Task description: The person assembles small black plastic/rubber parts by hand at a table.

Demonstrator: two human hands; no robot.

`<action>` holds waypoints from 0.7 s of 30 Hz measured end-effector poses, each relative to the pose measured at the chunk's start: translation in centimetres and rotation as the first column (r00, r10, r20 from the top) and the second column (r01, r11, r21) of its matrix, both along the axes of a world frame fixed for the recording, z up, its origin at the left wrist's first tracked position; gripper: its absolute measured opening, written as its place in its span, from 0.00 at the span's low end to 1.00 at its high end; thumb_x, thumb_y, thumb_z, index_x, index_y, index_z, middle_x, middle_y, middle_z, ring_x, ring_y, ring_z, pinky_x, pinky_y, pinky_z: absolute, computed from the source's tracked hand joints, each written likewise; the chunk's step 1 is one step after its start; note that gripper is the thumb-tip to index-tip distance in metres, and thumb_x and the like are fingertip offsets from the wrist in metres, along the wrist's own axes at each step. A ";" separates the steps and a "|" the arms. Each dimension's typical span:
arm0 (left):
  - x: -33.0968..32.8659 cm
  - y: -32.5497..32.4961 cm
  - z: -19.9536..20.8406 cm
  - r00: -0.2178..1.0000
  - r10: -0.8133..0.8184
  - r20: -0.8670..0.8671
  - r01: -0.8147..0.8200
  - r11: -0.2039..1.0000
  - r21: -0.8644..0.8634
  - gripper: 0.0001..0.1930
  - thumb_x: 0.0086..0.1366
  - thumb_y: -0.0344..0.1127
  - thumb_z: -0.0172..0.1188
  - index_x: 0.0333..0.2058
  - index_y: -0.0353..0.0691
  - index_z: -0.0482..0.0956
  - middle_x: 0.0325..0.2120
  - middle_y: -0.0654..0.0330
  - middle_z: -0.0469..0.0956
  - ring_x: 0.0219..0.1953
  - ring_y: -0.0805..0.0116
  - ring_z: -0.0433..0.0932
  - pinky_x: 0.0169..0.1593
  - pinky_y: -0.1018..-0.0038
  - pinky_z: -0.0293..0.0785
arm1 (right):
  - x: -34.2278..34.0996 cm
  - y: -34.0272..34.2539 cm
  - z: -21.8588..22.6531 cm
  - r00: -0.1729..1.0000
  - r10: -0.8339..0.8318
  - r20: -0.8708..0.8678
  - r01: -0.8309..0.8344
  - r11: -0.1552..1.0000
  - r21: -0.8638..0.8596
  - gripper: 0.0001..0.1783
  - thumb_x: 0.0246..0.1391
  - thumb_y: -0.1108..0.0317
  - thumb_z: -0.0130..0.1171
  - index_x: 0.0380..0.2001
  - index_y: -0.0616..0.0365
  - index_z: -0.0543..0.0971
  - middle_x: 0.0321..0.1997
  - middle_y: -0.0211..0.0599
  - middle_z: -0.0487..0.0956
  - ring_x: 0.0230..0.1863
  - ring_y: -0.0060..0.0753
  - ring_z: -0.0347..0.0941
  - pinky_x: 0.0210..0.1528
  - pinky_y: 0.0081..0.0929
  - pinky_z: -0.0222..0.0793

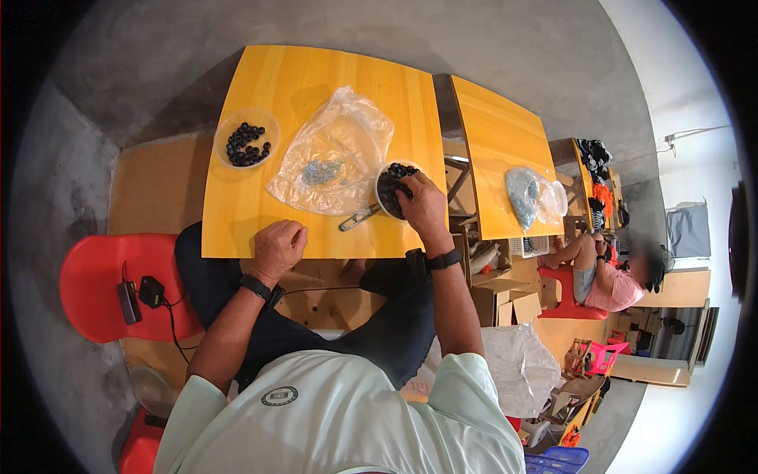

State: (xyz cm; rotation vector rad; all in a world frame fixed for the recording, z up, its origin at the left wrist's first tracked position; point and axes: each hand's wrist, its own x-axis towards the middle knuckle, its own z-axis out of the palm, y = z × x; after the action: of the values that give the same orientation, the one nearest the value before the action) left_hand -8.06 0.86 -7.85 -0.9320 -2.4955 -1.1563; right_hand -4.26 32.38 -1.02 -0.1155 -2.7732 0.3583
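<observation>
My right hand [424, 207] dips its fingertips into a clear round tub [381, 204] of small black round parts [391, 183], with the fingers pinched on one or more of them. Curled up at the table's front edge is my left hand [281, 246]; whatever its fingers may hold is hidden. Between the tubs lies a crumpled clear plastic bag [347, 142] with small greyish-blue pieces [320, 171] in it. A utility knife [359, 217] rests beside the right tub. Farther left stands a second clear tub [223, 136] with more black parts [248, 144], out of reach of both hands.
The yellow table [316, 71] has a wall behind it. A second yellow table [497, 118] on the right bears plastic bags [523, 197]. A red chair [87, 284] with black devices stands left. Cardboard boxes [505, 304] and a seated person [612, 284] are to the right.
</observation>
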 end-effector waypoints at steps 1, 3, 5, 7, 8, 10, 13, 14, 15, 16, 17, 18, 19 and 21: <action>0.0 0.1 -0.1 1.000 0.003 0.001 -0.003 1.000 0.006 0.08 0.59 0.31 0.64 0.24 0.40 0.74 0.20 0.56 0.75 0.25 0.53 0.77 0.28 0.61 0.72 | 0.1 0.1 -0.1 0.999 -0.038 -0.017 0.037 0.998 -0.055 0.13 0.47 0.70 0.69 0.39 0.56 0.83 0.38 0.39 0.81 0.39 0.47 0.80 0.40 0.36 0.76; -0.1 0.1 -0.1 1.000 -0.002 -0.002 0.002 1.000 0.011 0.08 0.59 0.31 0.64 0.24 0.40 0.75 0.19 0.56 0.75 0.25 0.53 0.77 0.28 0.61 0.72 | 0.6 0.1 -0.3 0.996 -0.081 -0.034 0.076 0.991 -0.114 0.13 0.47 0.69 0.69 0.38 0.56 0.82 0.37 0.40 0.81 0.38 0.47 0.80 0.39 0.36 0.76; -0.1 0.1 -0.1 1.000 -0.010 -0.005 0.010 1.000 0.014 0.08 0.59 0.31 0.64 0.24 0.40 0.75 0.19 0.56 0.75 0.25 0.53 0.77 0.28 0.61 0.72 | 1.7 0.1 -0.7 0.977 -0.157 -0.142 0.120 0.965 -0.235 0.11 0.51 0.69 0.68 0.37 0.60 0.80 0.30 0.37 0.78 0.31 0.40 0.78 0.35 0.32 0.74; 0.0 0.2 0.1 1.000 0.002 -0.004 -0.002 1.000 0.020 0.07 0.58 0.31 0.65 0.24 0.40 0.76 0.20 0.55 0.75 0.25 0.53 0.77 0.28 0.61 0.72 | 2.6 -0.3 -1.4 0.954 -0.263 -0.140 0.162 0.852 -0.497 0.09 0.54 0.70 0.66 0.35 0.62 0.79 0.29 0.33 0.76 0.29 0.34 0.76 0.34 0.28 0.73; 0.0 0.3 0.1 1.000 -0.005 -0.006 0.005 1.000 0.019 0.07 0.58 0.31 0.65 0.24 0.40 0.76 0.20 0.55 0.75 0.25 0.53 0.77 0.28 0.61 0.72 | 3.0 -0.4 -1.7 0.927 -0.358 -0.109 0.175 0.674 -0.718 0.07 0.57 0.71 0.64 0.34 0.63 0.78 0.27 0.30 0.75 0.27 0.28 0.74 0.33 0.24 0.72; 0.0 0.2 0.0 1.000 0.007 -0.002 -0.007 1.000 0.011 0.06 0.58 0.30 0.65 0.25 0.40 0.76 0.20 0.55 0.76 0.25 0.53 0.77 0.28 0.61 0.72 | 4.2 -0.2 -2.0 0.929 -0.354 -0.107 0.091 0.499 -0.862 0.09 0.63 0.68 0.56 0.31 0.62 0.76 0.26 0.25 0.72 0.24 0.18 0.65 0.28 0.18 0.65; 0.1 0.1 0.0 1.000 0.000 0.019 -0.001 1.000 0.022 0.04 0.58 0.29 0.65 0.27 0.38 0.78 0.22 0.53 0.78 0.26 0.51 0.79 0.29 0.61 0.74 | 6.0 0.1 -2.3 0.961 -0.258 0.096 -0.002 -0.357 -0.934 0.17 0.68 0.56 0.46 0.32 0.56 0.73 0.28 0.27 0.69 0.22 0.17 0.55 0.22 0.16 0.48; 0.1 0.2 0.1 1.000 -0.009 0.018 0.009 1.000 0.021 0.04 0.58 0.29 0.65 0.27 0.38 0.78 0.22 0.53 0.78 0.26 0.51 0.79 0.29 0.61 0.74 | 6.4 0.3 -2.4 0.959 -0.267 0.096 -0.007 -0.358 -0.934 0.17 0.68 0.56 0.46 0.32 0.56 0.73 0.28 0.27 0.69 0.22 0.17 0.55 0.22 0.16 0.48; 0.1 0.3 0.3 1.000 -0.010 0.022 0.009 1.000 0.008 0.04 0.58 0.29 0.65 0.27 0.38 0.78 0.22 0.53 0.78 0.26 0.51 0.79 0.29 0.62 0.73 | 6.7 0.4 -2.6 0.970 -0.228 0.088 -0.027 -0.459 -0.888 0.15 0.68 0.57 0.47 0.34 0.57 0.73 0.28 0.27 0.69 0.22 0.17 0.56 0.22 0.16 0.50; 0.1 0.2 0.3 1.000 -0.005 0.027 0.006 1.000 -0.008 0.04 0.58 0.29 0.65 0.27 0.37 0.78 0.22 0.53 0.78 0.26 0.51 0.79 0.29 0.62 0.73 | 6.9 0.4 -2.6 0.980 -0.185 0.076 -0.041 -0.557 -0.829 0.15 0.68 0.57 0.49 0.36 0.58 0.74 0.29 0.27 0.70 0.23 0.17 0.56 0.23 0.15 0.51; 0.1 0.2 0.3 1.000 -0.011 0.027 0.011 1.000 -0.011 0.04 0.58 0.29 0.65 0.27 0.37 0.78 0.22 0.53 0.78 0.26 0.51 0.79 0.29 0.62 0.73 | 7.1 0.3 -2.5 0.979 -0.190 0.076 -0.044 -0.559 -0.828 0.15 0.68 0.57 0.49 0.36 0.58 0.74 0.29 0.27 0.70 0.23 0.17 0.56 0.23 0.15 0.51; 0.2 0.3 0.3 1.000 -0.007 0.019 0.008 1.000 -0.005 0.04 0.58 0.29 0.65 0.27 0.38 0.78 0.22 0.53 0.78 0.26 0.52 0.79 0.29 0.62 0.73 | 7.2 0.3 -2.6 0.981 -0.178 0.074 -0.038 -0.553 -0.832 0.14 0.68 0.57 0.50 0.38 0.58 0.75 0.30 0.27 0.71 0.23 0.16 0.56 0.24 0.16 0.53; 0.1 0.2 0.3 1.000 -0.003 0.010 0.003 1.000 0.000 0.04 0.58 0.28 0.65 0.27 0.38 0.78 0.22 0.53 0.78 0.25 0.52 0.79 0.29 0.62 0.73 | 7.2 0.2 -2.4 0.984 -0.164 0.071 -0.031 -0.547 -0.837 0.14 0.68 0.57 0.51 0.41 0.57 0.76 0.32 0.28 0.73 0.23 0.16 0.57 0.24 0.16 0.55; 0.1 0.2 0.3 1.000 -0.003 0.010 0.003 1.000 -0.007 0.04 0.58 0.28 0.65 0.27 0.38 0.78 0.22 0.53 0.78 0.25 0.52 0.78 0.29 0.63 0.73 | 7.5 0.0 -2.2 0.988 -0.149 0.050 -0.042 -0.559 -0.828 0.14 0.67 0.59 0.52 0.43 0.59 0.76 0.32 0.29 0.74 0.24 0.16 0.58 0.25 0.16 0.56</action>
State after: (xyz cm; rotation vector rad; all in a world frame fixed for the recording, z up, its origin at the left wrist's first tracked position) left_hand -7.94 1.07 -7.58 -0.9343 -2.5086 -1.1565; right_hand 3.22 32.38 -3.17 -0.6438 -0.9812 2.6886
